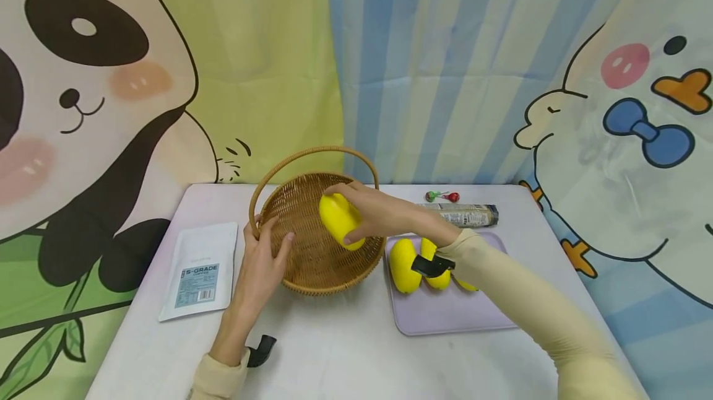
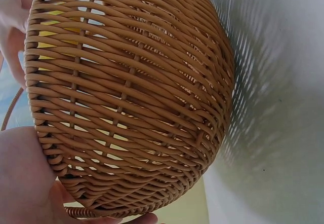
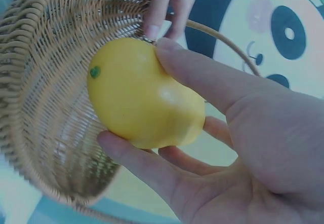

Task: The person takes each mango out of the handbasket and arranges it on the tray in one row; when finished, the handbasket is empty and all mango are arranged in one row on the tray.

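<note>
Over the wicker basket [image 1: 312, 276], my right hand [image 1: 384, 208] holds a yellow mango [image 1: 337, 217] between thumb and fingers. The right wrist view shows this mango [image 3: 136, 92] with a small green stem spot, above the basket's opening. At the basket's left side, my left hand [image 1: 264, 264] grips the rim near the foot of the arched handle [image 1: 317, 150]. In the left wrist view, the woven wall [image 2: 131, 92] fills the frame, and some left fingers are hidden. Three more mangoes [image 1: 405, 267] lie on a lilac tray [image 1: 445, 319], partly covered by the right forearm.
A white coffee pouch [image 1: 197, 270] lies at the table's left. Behind the tray are a dark printed tube-shaped pack [image 1: 473, 215] and two small lollipops [image 1: 452, 197], one green and one red. A printed cloth backdrop [image 1: 434, 78] hangs behind the table [image 1: 345, 350].
</note>
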`<state>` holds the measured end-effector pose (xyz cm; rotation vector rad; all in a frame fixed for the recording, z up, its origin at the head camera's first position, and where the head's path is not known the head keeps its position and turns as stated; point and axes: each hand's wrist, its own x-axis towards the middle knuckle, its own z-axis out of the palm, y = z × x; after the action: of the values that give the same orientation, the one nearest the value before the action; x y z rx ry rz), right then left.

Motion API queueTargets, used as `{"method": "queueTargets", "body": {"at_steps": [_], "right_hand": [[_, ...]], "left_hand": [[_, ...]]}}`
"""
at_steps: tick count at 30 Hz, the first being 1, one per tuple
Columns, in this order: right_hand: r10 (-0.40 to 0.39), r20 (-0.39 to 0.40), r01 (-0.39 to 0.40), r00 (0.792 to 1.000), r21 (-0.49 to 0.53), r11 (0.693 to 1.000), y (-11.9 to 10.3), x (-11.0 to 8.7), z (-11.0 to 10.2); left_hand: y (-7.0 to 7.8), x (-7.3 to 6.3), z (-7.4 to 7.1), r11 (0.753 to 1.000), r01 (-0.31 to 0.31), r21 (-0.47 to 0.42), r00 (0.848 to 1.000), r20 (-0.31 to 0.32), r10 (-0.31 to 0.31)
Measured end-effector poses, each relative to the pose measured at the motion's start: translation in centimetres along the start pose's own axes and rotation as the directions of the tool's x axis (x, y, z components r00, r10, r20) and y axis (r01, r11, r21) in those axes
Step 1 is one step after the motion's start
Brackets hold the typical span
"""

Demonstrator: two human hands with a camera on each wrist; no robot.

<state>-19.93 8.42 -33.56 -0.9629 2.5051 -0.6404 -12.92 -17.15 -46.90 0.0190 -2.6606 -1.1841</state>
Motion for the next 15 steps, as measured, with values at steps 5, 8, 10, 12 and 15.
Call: {"method": "queueTargets", "body": {"at_steps": [5, 8, 10, 12, 15], "right_hand": [[-0.027, -0.013, 0.027, 1.000, 0.001, 1.000, 0.7, -2.9, -1.1], [-0.011, -0.028, 0.011, 1.000, 0.002, 1.000, 1.6, -4.8, -2.0], [0.015, -0.037, -0.013, 0.999, 0.030, 0.999, 2.2, -6.2, -2.6], [0.038, -0.050, -0.035, 0.998, 0.062, 0.997, 3.0, -7.6, -3.2], [0.074, -0.071, -0.066, 0.995, 0.107, 0.992, 4.8, -9.5, -3.6]], "left_hand": [[0.0, -0.1, -0.1, 1.000, 0.004, 0.013, 1.000, 0.000, -0.004], [0.0, 0.0, -0.1, 1.000, 0.004, 0.012, 1.000, 0.000, -0.004], [0.0, 0.0, -0.1, 1.000, -0.003, 0.008, 1.000, -0.004, 0.004], [0.0, 0.1, -0.1, 1.000, -0.013, 0.002, 1.000, -0.007, 0.013], [0.0, 0.2, -0.1, 1.000, -0.017, 0.001, 1.000, -0.009, 0.017]]}}
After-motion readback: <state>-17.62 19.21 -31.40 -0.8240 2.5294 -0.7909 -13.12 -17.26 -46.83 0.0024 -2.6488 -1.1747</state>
